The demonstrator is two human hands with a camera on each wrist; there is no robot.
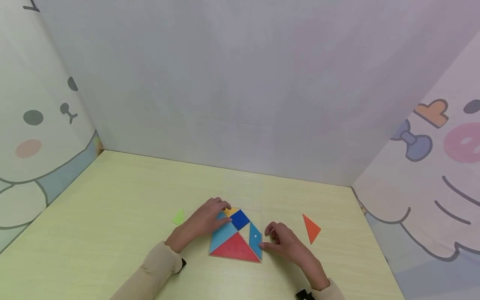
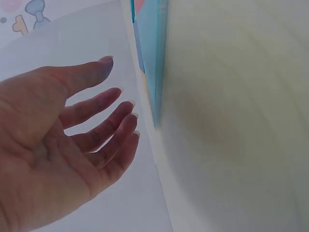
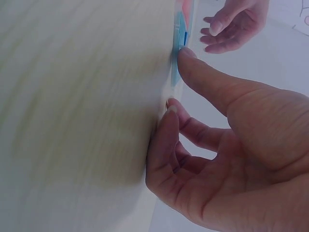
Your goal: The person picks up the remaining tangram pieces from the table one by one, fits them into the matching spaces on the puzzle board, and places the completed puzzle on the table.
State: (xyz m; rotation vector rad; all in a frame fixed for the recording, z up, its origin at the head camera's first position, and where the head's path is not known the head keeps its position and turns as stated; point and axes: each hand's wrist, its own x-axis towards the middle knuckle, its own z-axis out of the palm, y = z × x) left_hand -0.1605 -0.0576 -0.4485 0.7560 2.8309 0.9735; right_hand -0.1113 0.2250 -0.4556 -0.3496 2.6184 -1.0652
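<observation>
A flat square tray (image 1: 261, 216) holds tangram pieces: a red triangle (image 1: 235, 249), a light blue triangle (image 1: 223, 236), a dark blue square (image 1: 240, 220), a yellow piece (image 1: 235, 209) and a blue parallelogram (image 1: 255, 242) with a white dot. My left hand (image 1: 205, 217) hovers over the tray's left side, partly covering the light blue and yellow pieces; its fingers (image 2: 104, 130) are relaxed and hold nothing. At the right edge, the thumb of my right hand (image 1: 286, 242) touches or nearly touches the parallelogram. Its other fingers (image 3: 161, 140) curl loosely near the table, nothing visible in them.
An orange triangle (image 1: 311, 228) lies on the table right of my right hand. To the left, a light green piece (image 1: 179, 217) is partly behind my left forearm. Pale walls with cartoon animals enclose the wooden table (image 1: 112, 216) at the back and sides.
</observation>
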